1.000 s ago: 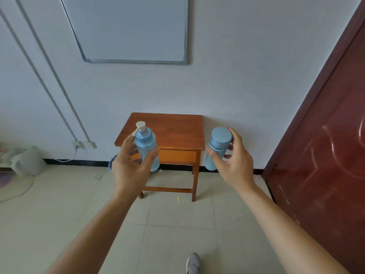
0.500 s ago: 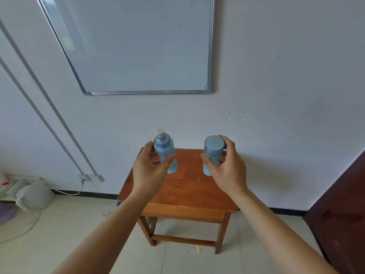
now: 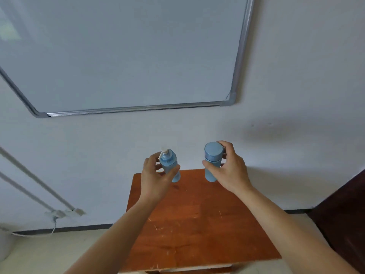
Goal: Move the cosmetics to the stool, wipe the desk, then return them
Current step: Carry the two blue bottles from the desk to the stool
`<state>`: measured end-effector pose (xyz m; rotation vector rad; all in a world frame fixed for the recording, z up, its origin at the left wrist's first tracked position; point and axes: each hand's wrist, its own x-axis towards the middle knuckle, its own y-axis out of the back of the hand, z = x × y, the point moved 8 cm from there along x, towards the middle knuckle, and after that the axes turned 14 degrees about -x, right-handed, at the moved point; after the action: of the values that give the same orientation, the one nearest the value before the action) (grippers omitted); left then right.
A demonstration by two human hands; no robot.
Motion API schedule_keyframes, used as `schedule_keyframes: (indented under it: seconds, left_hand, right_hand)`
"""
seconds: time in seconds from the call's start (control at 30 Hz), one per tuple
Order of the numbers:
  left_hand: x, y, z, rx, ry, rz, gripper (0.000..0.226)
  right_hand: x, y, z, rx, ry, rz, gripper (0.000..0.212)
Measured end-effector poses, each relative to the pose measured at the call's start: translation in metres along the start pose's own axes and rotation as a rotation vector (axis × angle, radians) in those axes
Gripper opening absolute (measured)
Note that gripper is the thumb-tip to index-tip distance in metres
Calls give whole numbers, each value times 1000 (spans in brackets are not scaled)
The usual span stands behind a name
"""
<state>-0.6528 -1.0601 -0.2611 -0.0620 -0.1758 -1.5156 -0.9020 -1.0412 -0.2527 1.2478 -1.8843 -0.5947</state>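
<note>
My left hand (image 3: 156, 178) grips a blue pump bottle (image 3: 169, 163) with a white nozzle, held upright over the far left part of the wooden stool (image 3: 197, 218). In my right hand (image 3: 230, 171) is a blue capped bottle (image 3: 212, 161), also upright, over the stool's far edge. Both bottles hang just above the stool's brown top; whether their bases touch it cannot be told. Nothing else stands on the stool.
A whiteboard (image 3: 126, 56) hangs on the white wall behind the stool. A dark red door (image 3: 347, 220) is at the right. Pipes and a wall socket (image 3: 65, 213) with a cable sit at the lower left, with a pale object (image 3: 5, 244) on the floor.
I have walked up to the stool; it now fills the lower view. Both hands have carried the bottles forward over its far side.
</note>
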Motion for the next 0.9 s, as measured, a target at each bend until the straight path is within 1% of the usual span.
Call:
schedule_keyframes:
  seconds: [0.13, 0.2, 0.27, 0.43, 0.57, 0.7, 0.9]
  left_hand:
    - [63, -3, -42, 49, 42, -91, 56]
    - [83, -7, -69, 62, 82, -110, 56]
    - [96, -12, -98, 96, 125, -113, 58]
    - [112, -25, -172, 106, 292, -84, 60]
    - [119, -36, -209, 113, 377, -26, 55]
    - [133, -51, -226, 169, 385, -28, 53]
    - [137, -67, -238, 261, 320, -77, 51]
  right_hand:
    - [30, -52, 13, 68, -150, -54, 65]
    - [37, -77, 25, 116, -231, -75, 65]
    - [39, -102, 38, 130, -274, -101, 66]
    - [46, -158, 74, 103, -289, -170, 60]
    - [55, -191, 93, 119, -296, -224, 57]
    - [66, -210, 107, 116, -306, -253, 56]
    - [77, -215, 117, 93, -302, -260, 63]
